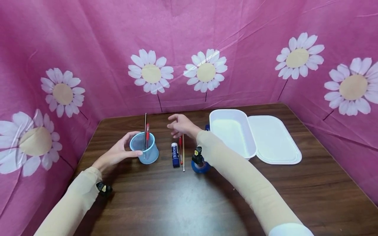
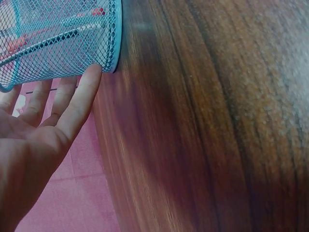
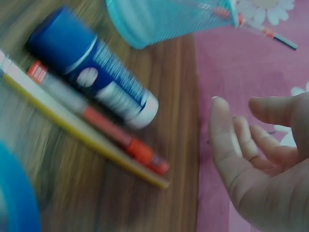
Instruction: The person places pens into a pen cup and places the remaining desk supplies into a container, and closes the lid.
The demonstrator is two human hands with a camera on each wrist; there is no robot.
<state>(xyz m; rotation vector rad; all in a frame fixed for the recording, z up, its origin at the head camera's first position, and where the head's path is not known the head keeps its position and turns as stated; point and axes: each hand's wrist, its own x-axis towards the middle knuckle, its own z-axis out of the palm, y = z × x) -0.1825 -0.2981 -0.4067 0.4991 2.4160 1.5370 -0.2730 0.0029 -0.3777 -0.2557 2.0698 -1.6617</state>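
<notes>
My left hand (image 1: pixel 118 151) holds a light blue mesh pen cup (image 1: pixel 151 153) between thumb and fingers, near its rim. In the cup stand a dark pencil (image 1: pixel 145 124) and a red pen (image 1: pixel 147 129). Empty, with its fingers loosely bent, my right hand (image 1: pixel 183 125) hovers above the far ends of a red pen (image 1: pixel 181 154) and a yellow pencil (image 1: pixel 183 157) on the table. Left of these two lies a blue glue stick (image 1: pixel 175 157) with a white end, seen close up in the right wrist view too.
A round blue object (image 1: pixel 200 167) sits under my right wrist, partly hidden. Beyond the right forearm are a white plastic box (image 1: pixel 233 131) and its white lid (image 1: pixel 276 141). A small dark blue item (image 1: pixel 207 127) shows beside the box. Pink flowered cloth (image 1: pixel 177 32) borders the wooden table (image 1: pixel 165 203).
</notes>
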